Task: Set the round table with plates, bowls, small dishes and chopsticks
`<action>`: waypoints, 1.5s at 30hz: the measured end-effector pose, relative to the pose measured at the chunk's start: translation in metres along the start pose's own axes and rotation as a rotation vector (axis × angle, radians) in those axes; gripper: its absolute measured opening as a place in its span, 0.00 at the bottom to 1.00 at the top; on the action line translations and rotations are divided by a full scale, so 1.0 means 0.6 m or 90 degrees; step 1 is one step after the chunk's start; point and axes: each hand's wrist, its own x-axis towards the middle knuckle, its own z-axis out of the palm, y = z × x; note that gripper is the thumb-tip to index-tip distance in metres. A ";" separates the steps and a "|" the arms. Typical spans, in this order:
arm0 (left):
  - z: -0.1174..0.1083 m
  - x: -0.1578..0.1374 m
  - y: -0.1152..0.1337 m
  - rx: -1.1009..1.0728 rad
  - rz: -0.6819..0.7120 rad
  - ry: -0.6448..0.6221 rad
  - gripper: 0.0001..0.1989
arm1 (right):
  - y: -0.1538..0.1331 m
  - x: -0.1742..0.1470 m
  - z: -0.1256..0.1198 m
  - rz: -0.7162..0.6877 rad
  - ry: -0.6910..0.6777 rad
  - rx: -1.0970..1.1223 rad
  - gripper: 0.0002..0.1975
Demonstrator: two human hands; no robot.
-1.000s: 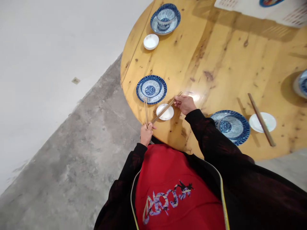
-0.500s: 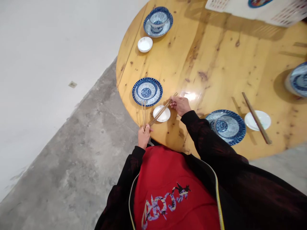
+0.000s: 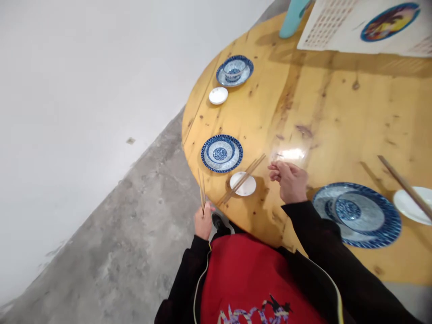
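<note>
Gripping a pair of chopsticks at their near ends, the left hand sat just off the edge of the round wooden tabletop, fingers closed around the sticks, tips pointing up toward the near blue-patterned plate. The right hand rested on the tabletop with fingers loosely curled together, holding nothing, near but apart from a second pair of chopsticks. That pair lay diagonally across the small white dish, one end past the dish toward the tabletop edge, the other end toward the right hand. The white dish sat just beside the near plate, which had a small patterned bowl nested on it.

Further along the rim: another blue plate with bowl and a second small white dish just beside it, well apart from the hands. Right of the right sleeve lay a bigger blue plate and bowl, then a white dish with a third pair of chopsticks across it, cut by the frame edge. At the far side were a white printed sheet with a round colour picture and a teal object, partly out of view. Nothing lay between the right hand and the placed chopsticks. Grey concrete floor and a white wall were on the left; a red garment with dark sleeves filled the bottom.
</note>
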 end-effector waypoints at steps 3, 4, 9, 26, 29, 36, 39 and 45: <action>-0.022 -0.012 0.010 -0.027 0.002 0.033 0.27 | -0.035 -0.050 0.017 -0.058 -0.098 0.005 0.11; -0.026 -0.016 0.017 -0.037 0.003 0.033 0.29 | -0.045 -0.069 0.028 -0.055 -0.143 -0.003 0.11; -0.029 -0.028 0.074 -0.089 0.029 -0.109 0.30 | -0.057 -0.154 0.097 0.036 -0.369 -0.091 0.15; -0.316 0.148 0.106 -0.116 0.022 -0.637 0.32 | -0.012 -0.308 0.402 0.044 -0.390 -0.021 0.22; -0.354 0.181 0.108 -0.110 0.015 -0.668 0.33 | -0.002 -0.319 0.450 0.053 -0.385 -0.017 0.23; -0.384 0.270 0.114 -0.064 0.021 -0.636 0.33 | 0.010 -0.289 0.529 0.076 -0.372 -0.011 0.24; -0.390 0.323 0.122 -0.055 0.053 -0.561 0.32 | 0.019 -0.243 0.561 0.058 -0.319 0.004 0.25; -0.396 0.458 0.175 -0.038 0.122 -0.445 0.30 | 0.035 -0.105 0.624 0.043 -0.161 0.092 0.26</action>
